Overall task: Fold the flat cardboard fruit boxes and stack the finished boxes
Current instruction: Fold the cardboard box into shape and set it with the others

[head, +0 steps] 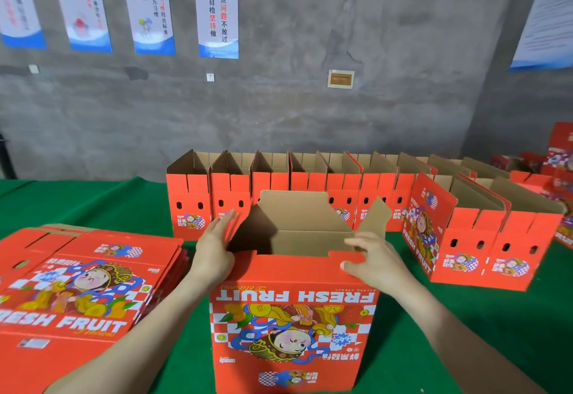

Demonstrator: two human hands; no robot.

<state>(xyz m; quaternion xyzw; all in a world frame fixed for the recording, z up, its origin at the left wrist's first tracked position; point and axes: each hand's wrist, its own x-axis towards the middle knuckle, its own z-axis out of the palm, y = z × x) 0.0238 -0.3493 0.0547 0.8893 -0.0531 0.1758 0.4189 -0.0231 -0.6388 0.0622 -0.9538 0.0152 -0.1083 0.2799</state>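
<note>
A red printed fruit box [291, 325] stands opened in front of me, upside down by its "FRESH FRUIT" print, its brown flaps pointing up. My left hand [217, 248] lies flat against the left side flap, fingers straight. My right hand [370, 258] pinches the red near flap at the box's right top corner. To the left lies a stack of flat boxes [80, 285], face up. Several finished boxes [273, 182] stand in a row behind.
The green table cloth [102, 201] covers the whole surface. More finished boxes [483, 238] stand at the right, running toward the far right corner. A grey wall with posters [217, 9] closes the back.
</note>
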